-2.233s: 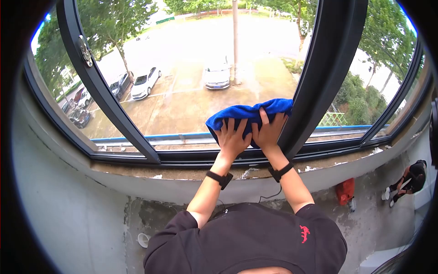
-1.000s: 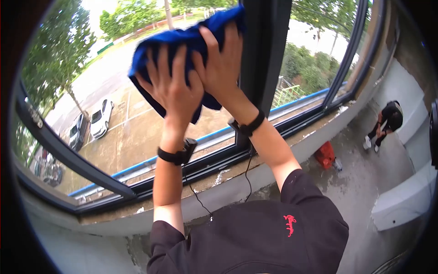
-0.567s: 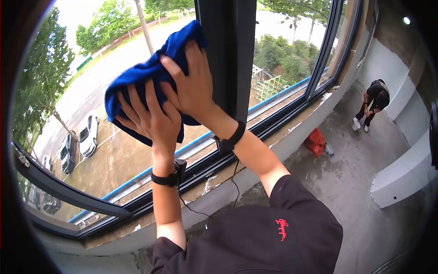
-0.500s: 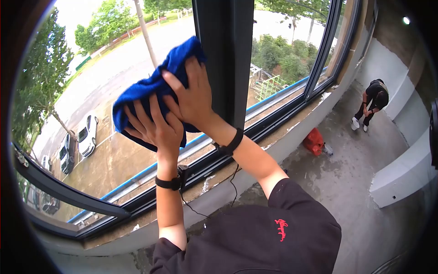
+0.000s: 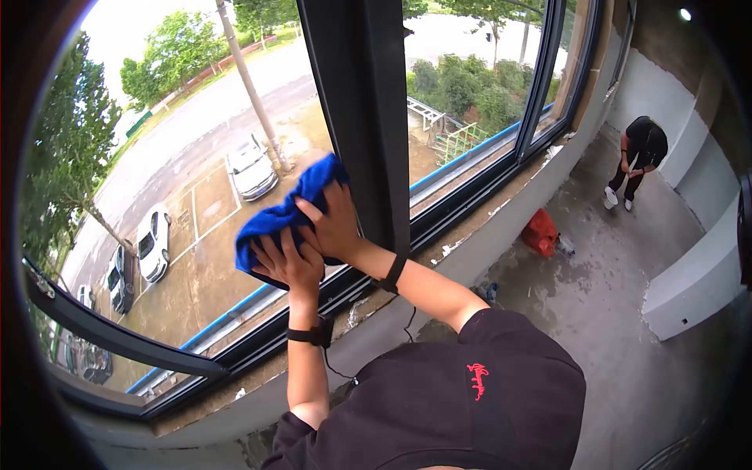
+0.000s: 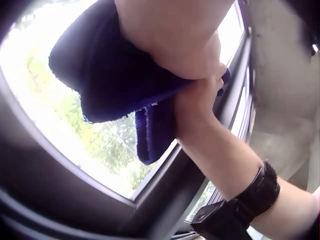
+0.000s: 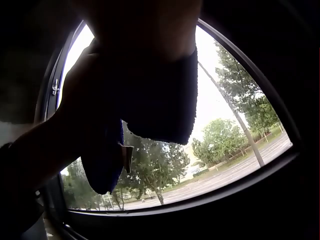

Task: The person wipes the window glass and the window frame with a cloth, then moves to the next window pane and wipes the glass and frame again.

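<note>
In the head view a bunched blue cloth lies against the window pane, left of the thick dark frame post. My left hand presses on the cloth's lower left part with spread fingers. Close beside it, my right hand presses the cloth's right part, its fingers extended near the post. The left wrist view shows the cloth hanging in folds beneath the hands, with the right hand behind. Dark in the right wrist view, the cloth hides the fingers.
Below the pane run the lower window track and a rough sill. A slanting sash bar is at lower left. On the floor at right lies a red bag; farther back a person bends forward.
Both hands and the cloth were low on the pane, then high up, and have since come down toward the lower track. The head view has turned, showing more floor at right.
</note>
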A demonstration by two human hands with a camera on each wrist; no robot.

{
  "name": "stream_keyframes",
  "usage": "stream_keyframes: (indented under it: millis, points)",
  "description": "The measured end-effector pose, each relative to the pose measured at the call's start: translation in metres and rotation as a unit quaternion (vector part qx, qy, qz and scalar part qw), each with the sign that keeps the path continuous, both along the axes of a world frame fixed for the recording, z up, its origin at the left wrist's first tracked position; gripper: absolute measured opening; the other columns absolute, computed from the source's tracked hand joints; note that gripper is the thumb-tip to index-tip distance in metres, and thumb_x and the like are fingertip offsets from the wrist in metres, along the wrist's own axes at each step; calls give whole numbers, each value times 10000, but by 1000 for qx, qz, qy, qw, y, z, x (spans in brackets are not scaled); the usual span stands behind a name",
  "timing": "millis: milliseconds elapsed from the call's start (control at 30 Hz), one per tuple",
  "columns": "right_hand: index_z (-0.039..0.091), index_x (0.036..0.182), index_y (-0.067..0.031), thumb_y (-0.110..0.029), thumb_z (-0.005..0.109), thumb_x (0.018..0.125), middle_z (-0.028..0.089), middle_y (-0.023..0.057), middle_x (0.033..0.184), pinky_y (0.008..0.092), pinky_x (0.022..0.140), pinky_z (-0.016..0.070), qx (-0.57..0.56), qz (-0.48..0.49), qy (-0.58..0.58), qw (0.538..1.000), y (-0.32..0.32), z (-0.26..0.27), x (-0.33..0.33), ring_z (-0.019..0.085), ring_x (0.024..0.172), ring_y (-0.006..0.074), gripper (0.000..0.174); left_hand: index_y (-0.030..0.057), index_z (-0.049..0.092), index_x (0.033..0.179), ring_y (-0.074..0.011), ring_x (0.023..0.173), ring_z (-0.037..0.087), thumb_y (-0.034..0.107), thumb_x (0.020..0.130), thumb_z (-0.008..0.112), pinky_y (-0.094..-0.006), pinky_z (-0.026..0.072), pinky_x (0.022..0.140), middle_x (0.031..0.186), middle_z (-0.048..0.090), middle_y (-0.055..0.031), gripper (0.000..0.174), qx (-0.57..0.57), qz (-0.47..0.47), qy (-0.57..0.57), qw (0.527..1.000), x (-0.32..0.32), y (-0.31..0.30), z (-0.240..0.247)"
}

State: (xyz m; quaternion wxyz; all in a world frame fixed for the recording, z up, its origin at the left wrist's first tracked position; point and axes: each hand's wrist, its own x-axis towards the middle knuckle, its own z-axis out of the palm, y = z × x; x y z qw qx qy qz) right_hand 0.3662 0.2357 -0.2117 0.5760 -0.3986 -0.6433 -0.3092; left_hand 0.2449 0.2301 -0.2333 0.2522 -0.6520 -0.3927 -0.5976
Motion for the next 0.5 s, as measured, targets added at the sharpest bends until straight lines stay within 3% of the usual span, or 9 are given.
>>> stream_keyframes:
  millis: [167, 267, 367, 500]
  points:
    - [498, 1349, -188, -300, 670, 856, 381, 288, 1392, 627, 1035, 348, 103, -3, 16, 995, 6, 147, 6, 400, 1288, 488, 534, 105, 600, 1273, -450, 1377, 337, 187, 887, 507, -620, 143, 1100, 1442, 458, -203, 405, 68, 41, -30, 996, 25, -2, 155]
    - [531, 1269, -162, -280, 702, 823, 439, 314, 1331, 617, 1047, 370, 185, 21, 38, 982, 12, 208, 5, 462, 1224, 507, 492, 114, 601, 1274, -435, 1373, 352, 206, 891, 491, -626, 135, 1098, 1434, 476, -180, 409, 127, 15, -24, 991, 27, 4, 216]
    - [535, 1275, -166, -271, 707, 824, 441, 304, 1336, 618, 1030, 384, 181, 16, 30, 983, 13, 203, 9, 471, 1221, 500, 494, 119, 606, 1275, -433, 1379, 350, 198, 882, 489, -630, 117, 1105, 1433, 479, -176, 418, 118, 21, -19, 993, 28, 5, 209]
    - [521, 1306, -194, -285, 697, 820, 444, 300, 1339, 631, 1021, 380, 122, 20, 4, 992, 10, 148, 13, 465, 1234, 503, 525, 92, 608, 1264, -471, 1367, 346, 220, 900, 495, -624, 137, 1095, 1437, 461, -221, 402, 70, 43, -25, 996, 30, 0, 149]
